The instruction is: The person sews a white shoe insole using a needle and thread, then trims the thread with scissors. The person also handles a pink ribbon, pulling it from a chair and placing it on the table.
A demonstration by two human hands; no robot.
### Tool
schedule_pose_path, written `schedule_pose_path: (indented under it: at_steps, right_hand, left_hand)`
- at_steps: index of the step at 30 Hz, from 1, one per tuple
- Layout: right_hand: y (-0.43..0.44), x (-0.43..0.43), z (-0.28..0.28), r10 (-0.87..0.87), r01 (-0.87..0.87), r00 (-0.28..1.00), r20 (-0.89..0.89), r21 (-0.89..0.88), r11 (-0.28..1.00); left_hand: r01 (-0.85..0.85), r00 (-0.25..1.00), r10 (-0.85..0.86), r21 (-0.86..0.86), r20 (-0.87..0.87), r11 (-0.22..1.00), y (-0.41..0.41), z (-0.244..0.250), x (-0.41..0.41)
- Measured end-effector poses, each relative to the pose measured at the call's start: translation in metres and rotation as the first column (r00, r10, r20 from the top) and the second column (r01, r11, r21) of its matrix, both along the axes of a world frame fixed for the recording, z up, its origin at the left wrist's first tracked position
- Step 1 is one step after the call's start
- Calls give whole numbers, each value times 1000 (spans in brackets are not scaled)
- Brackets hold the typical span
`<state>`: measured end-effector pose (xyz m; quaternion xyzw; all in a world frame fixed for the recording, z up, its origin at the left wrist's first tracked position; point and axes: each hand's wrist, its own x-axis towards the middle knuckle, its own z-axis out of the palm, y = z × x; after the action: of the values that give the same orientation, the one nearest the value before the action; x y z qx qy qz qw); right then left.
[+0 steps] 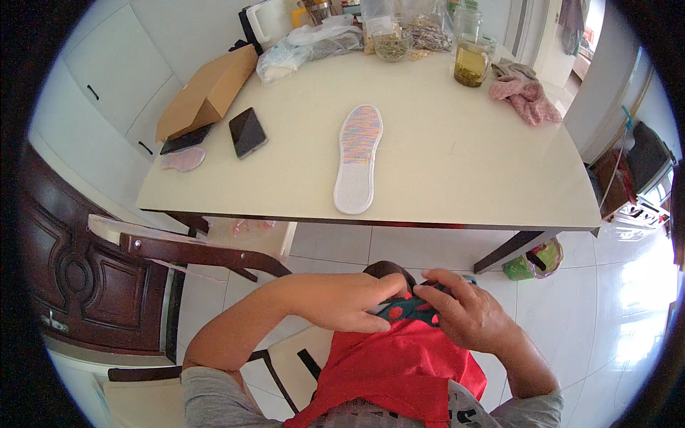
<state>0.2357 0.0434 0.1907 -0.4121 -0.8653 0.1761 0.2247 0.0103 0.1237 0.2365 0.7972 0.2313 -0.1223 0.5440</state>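
At my lap, my left hand (353, 305) has its thumb and fingers around the near-left side of a dark green patterned cloth (398, 312) with red spots. From the other side my right hand (465, 310) curls its fingers over the same cloth; some fingertips are hidden. Just below the hands spreads a red apron (396, 358). Before me on the table lies a shoe insole (357, 160), its front part covered in multicoloured stitching and its heel part white. A thin pale thread runs off its right edge. Neither hand touches the insole.
The pale table (455, 182) carries a smartphone (248, 132), a second insole (183, 159), a cardboard box (208, 91), a glass mug of tea (471, 61), plastic bags (316, 45) and crumpled cloths (524, 96). A chair (203, 249) stands left; a waste bin (535, 260) sits by the right table leg.
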Motion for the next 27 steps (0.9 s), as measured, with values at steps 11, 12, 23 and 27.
schedule_pose_path:
  at_steps: [11, 12, 23, 27]
  right_hand:
    - [-32, -3, -61, -457, 150, 761, -460, -561, 814]
    - [-33, -5, -62, -451, 137, 767, -457, -570, 810]
    - [-32, -15, -62, -621, -395, 411, -668, -744, 539]
    - [-12, -27, -52, -552, -509, 303, -777, -622, 596]
  left_hand:
    - [-685, 676, 577, 680, 458, 263, 149, -59, 9]
    - [-656, 676, 569, 734, 468, 175, 140, -54, 21]
    - [-859, 486, 689, 438, 538, 265, 133, -58, 28]
    - [-911, 409, 709, 220, 575, 348, 130, -68, 27]
